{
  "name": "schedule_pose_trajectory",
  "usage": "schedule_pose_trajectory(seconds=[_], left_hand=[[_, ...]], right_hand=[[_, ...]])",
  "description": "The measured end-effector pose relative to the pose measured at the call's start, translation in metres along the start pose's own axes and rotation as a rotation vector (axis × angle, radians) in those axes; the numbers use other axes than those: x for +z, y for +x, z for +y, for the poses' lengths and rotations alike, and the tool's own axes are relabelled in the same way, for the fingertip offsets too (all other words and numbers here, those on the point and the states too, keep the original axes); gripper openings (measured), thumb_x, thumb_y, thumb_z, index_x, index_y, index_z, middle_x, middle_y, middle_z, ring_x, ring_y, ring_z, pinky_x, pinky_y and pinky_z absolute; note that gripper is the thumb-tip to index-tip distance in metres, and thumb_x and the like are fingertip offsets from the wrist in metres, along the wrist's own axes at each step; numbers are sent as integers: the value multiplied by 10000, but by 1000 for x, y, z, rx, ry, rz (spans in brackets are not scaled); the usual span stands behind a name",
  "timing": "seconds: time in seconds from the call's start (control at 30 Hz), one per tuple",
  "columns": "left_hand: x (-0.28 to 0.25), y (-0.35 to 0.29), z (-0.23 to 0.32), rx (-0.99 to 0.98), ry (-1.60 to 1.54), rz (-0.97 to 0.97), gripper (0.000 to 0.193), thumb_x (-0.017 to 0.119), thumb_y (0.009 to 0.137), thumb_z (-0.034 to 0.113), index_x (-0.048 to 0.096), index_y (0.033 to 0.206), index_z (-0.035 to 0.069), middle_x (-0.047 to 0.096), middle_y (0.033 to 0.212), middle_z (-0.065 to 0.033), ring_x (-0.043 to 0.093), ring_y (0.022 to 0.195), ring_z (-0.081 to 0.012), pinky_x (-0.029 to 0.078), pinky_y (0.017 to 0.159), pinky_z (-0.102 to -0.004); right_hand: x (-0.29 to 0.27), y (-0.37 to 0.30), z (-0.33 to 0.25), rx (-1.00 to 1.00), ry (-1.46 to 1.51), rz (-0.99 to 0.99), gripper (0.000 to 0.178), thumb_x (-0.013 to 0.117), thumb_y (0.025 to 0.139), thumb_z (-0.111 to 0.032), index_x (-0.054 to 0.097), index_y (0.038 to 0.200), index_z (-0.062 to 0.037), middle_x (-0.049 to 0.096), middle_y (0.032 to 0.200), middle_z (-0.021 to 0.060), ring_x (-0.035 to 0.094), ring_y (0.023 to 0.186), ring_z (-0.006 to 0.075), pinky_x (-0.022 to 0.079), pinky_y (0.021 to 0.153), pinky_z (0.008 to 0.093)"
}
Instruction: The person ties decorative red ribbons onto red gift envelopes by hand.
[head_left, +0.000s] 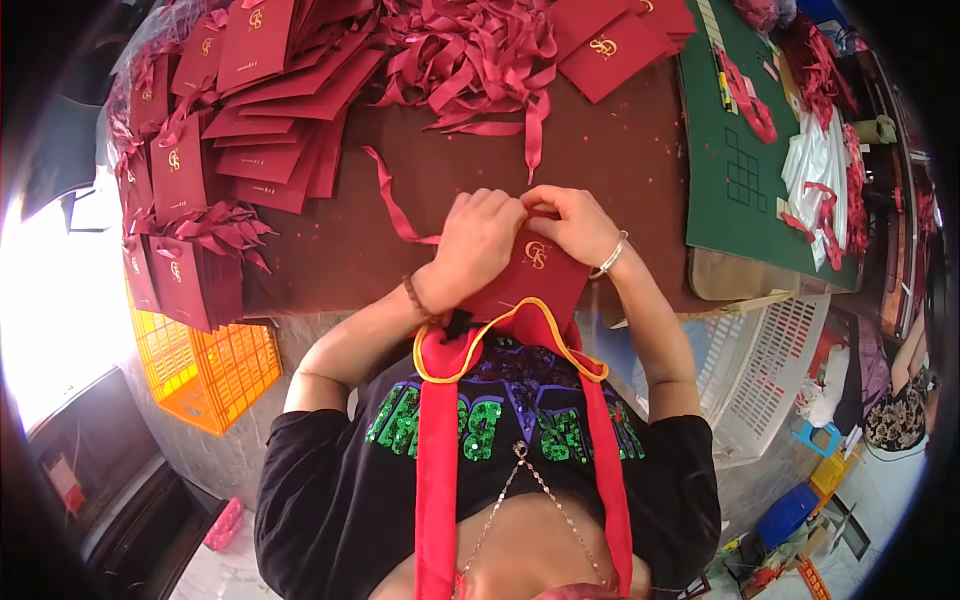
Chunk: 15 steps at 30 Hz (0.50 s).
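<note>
A flat dark-red paper gift bag (548,275) with a gold emblem lies at the table's near edge, right in front of me. My left hand (480,240) is closed at the bag's top edge. From under it a loose red ribbon (388,200) trails to the left across the table. Opposite it, my right hand (578,228) has thumb and forefinger pinched at the same top edge, its fingertips almost meeting the left ones. The fingers hide exactly how ribbon and bag meet there. Beyond them lies a heap of red ribbons (470,55), one end reaching towards my fingertips.
Stacked dark-red bags (285,150) fan out on the brown table (620,170) at the left, with ribboned bags (182,280) beside them. More bags (615,55) lie at the back. Right are a green cutting mat (735,215) and a white crate (765,345); a yellow crate (215,365) stands left.
</note>
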<state>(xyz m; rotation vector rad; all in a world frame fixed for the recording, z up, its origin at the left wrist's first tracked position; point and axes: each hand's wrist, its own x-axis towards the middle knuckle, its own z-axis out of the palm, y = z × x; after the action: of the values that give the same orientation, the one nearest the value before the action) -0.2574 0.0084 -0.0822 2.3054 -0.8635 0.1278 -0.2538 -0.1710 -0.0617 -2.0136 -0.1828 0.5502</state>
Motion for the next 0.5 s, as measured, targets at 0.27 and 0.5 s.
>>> schedule_pose_trajectory(seconds=[0.27, 0.5], left_hand=[[-43, 38, -29, -151, -184, -357, 104, 576, 822, 170, 620, 813, 76, 592, 909, -28, 525, 918, -234, 372, 777, -376], [-56, 82, -37, -81, -276, -1073, 261, 523, 846, 259, 652, 874, 33, 579, 749, -37, 522, 760, -159, 397, 726, -335]], right_hand=[[9, -9, -19, -18, -103, 38, 225, 651, 778, -124, 550, 949, -18, 669, 838, 161, 659, 775, 270, 490, 660, 338], [20, -20, -25, -138, -181, 113, 189, 640, 782, -110, 531, 916, -31, 644, 783, 165, 640, 767, 325, 490, 647, 384]])
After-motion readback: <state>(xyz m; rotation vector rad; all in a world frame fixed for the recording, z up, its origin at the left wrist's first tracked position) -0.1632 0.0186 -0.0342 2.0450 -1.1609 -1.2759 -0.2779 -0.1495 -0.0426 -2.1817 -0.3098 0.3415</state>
